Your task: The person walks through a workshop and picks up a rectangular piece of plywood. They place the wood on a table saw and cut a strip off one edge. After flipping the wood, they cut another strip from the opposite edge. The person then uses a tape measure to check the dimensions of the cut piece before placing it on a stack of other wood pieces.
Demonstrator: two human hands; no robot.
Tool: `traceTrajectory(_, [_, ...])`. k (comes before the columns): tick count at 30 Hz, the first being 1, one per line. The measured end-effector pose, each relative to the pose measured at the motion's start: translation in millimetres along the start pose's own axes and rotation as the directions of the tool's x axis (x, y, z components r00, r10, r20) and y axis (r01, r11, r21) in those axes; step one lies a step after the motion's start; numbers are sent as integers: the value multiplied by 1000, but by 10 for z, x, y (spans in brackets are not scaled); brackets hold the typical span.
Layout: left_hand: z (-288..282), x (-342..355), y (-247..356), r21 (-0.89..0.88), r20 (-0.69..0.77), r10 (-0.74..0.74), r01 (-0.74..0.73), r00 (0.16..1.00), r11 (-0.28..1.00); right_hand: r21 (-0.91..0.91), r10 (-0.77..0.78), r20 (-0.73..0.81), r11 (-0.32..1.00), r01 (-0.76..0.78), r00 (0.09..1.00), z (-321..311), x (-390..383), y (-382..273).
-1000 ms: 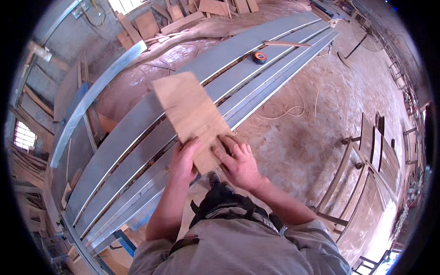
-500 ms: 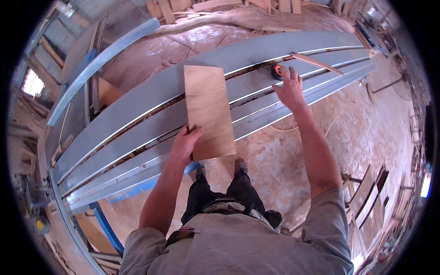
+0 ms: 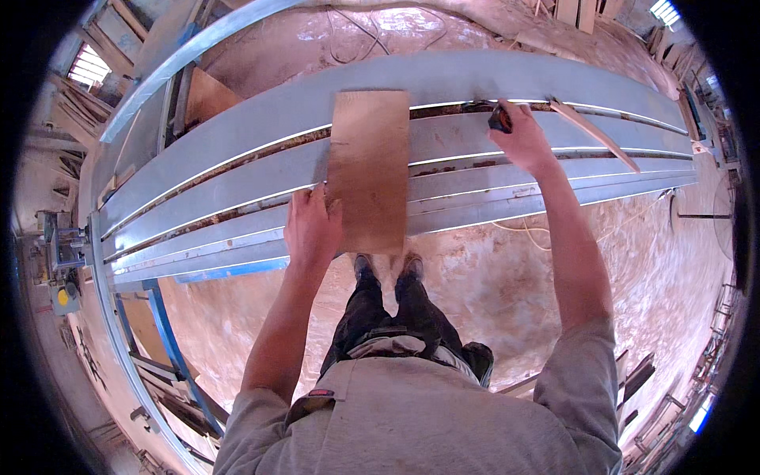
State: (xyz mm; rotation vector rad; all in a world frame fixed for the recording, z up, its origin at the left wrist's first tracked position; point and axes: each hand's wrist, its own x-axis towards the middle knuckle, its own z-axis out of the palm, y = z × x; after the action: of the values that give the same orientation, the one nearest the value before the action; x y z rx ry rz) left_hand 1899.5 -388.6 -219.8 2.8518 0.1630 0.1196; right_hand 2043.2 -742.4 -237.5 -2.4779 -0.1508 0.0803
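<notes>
A flat rectangular wooden board (image 3: pixel 369 158) lies lengthwise across the slats of a long grey metal bench (image 3: pixel 269 142), its near end jutting past the front edge. My left hand (image 3: pixel 311 228) is closed at the board's lower left edge, thumb toward the wood; some of its fingertips are hidden. Farther right, over the bench slats, my right hand (image 3: pixel 524 142) grips a small dark tape measure with orange on it (image 3: pixel 500 119). A narrow wooden strip (image 3: pixel 594 134) lies slantwise across the slats to the right of that hand.
A grey metal beam (image 3: pixel 198 55) rises at the far left. Blue legs (image 3: pixel 170 324) and stacked timber stand below the bench's left end. A thin pale cable (image 3: pixel 529 229) lies on the dusty floor, and machinery (image 3: pixel 65 245) stands at the left.
My right hand has closed on the tape measure, which lay on the bench before. The board now sits flatter and squarer across the slats, and my left hand has shifted along its edge.
</notes>
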Motion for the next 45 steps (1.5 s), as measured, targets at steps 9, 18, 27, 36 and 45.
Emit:
traceTrajectory(9, [-105, -598, 724, -610, 789, 301, 740, 535, 284, 937, 42, 340, 70, -342, 940, 572, -2041, -764])
traceTrajectory(18, [-41, -779, 595, -172, 889, 415, 982, 191, -85, 602, -151, 103, 797, 59, 983, 590, -2380, -1293])
traceTrajectory(27, [-169, -895, 270, -312, 929, 335, 816, 156, 487, 274, 98, 630, 901, -338, 770, 512, -2503, -1529])
traceTrajectory(36, [-142, -925, -328, -693, 436, 355, 57, 827, 718, 308, -48, 793, 892, -332, 607, 649, -2361, -1073])
traceTrajectory(45, [-4, -532, -680, -600, 424, -59, 330, 904, 729, -138, 236, 584, 972, -191, 777, 515, -1818, -826])
